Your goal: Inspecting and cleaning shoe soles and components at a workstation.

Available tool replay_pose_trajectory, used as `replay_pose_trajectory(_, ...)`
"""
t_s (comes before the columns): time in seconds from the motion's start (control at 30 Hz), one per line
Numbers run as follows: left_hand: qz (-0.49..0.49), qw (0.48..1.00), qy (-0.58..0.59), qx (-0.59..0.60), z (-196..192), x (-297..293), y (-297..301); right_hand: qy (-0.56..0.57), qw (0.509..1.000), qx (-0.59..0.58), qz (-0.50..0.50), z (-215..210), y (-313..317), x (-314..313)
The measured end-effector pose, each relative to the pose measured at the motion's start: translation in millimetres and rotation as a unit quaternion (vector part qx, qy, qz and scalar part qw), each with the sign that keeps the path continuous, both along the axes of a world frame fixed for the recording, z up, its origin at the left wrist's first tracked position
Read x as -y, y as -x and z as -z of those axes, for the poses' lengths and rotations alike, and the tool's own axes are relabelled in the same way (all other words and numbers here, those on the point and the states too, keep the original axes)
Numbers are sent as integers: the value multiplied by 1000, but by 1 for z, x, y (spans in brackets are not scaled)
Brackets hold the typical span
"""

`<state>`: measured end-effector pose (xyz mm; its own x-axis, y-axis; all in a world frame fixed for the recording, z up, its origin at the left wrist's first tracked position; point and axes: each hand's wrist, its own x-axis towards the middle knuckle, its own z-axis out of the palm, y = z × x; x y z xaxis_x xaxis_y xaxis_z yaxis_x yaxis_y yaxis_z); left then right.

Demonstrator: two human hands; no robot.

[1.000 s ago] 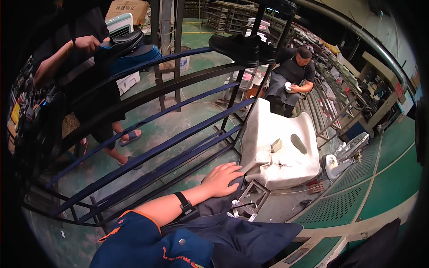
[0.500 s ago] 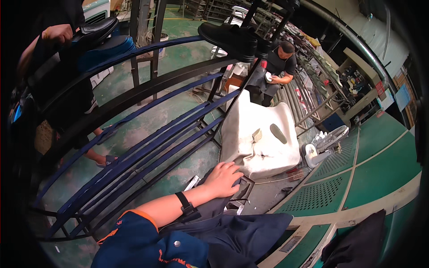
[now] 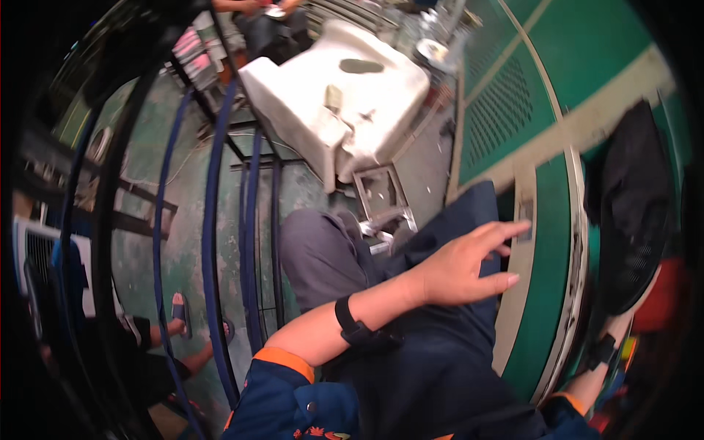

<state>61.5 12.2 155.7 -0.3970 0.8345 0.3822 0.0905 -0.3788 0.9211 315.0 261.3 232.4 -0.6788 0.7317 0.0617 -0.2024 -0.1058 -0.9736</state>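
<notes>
My left hand (image 3: 466, 265) reaches over my lap toward the green and beige machine side, fingers spread, with nothing in it. A black band with a small dark box (image 3: 354, 326) is round that wrist. At the right, my right forearm (image 3: 598, 367), also banded, runs up into a long black fabric-like thing (image 3: 634, 198), whose kind I cannot make out. It covers my right hand, so those fingers are hidden. Dark navy cloth (image 3: 433, 330) lies across my lap, over my grey trouser leg (image 3: 323, 253).
A green machine cabinet (image 3: 546, 264) with perforated panels stands to the right. Ahead is a white moulded seat (image 3: 293, 88), near a small metal frame (image 3: 381, 194). On the left stands a rack with blue-covered bars (image 3: 213, 242); behind it show another person's sandalled feet (image 3: 180, 308). A seated person's hands (image 3: 286, 6) show at the top.
My view has turned right and downward. My left hand has left the dark cloth by my knee and moved right, fingers now spread. My right forearm has come into view beside the black thing.
</notes>
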Motion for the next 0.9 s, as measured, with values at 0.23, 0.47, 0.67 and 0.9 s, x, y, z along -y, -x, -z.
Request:
replay_pose_trajectory(0.23,135,974,-37,177,18,-39,-15,152,912,-237,-299,24,161,-25)
replay_pose_trajectory(0.47,-4,718,-67,693,141,54,-19,368,895,175,-183,230,273,42)
replay_pose_trajectory(0.67,-101,778,112,610,124,89,-47,384,869,172,-260,240,252,72)
replay_pose_trajectory(0.9,-166,869,206,418,139,44,50,132,865,214,-434,218,295,83)
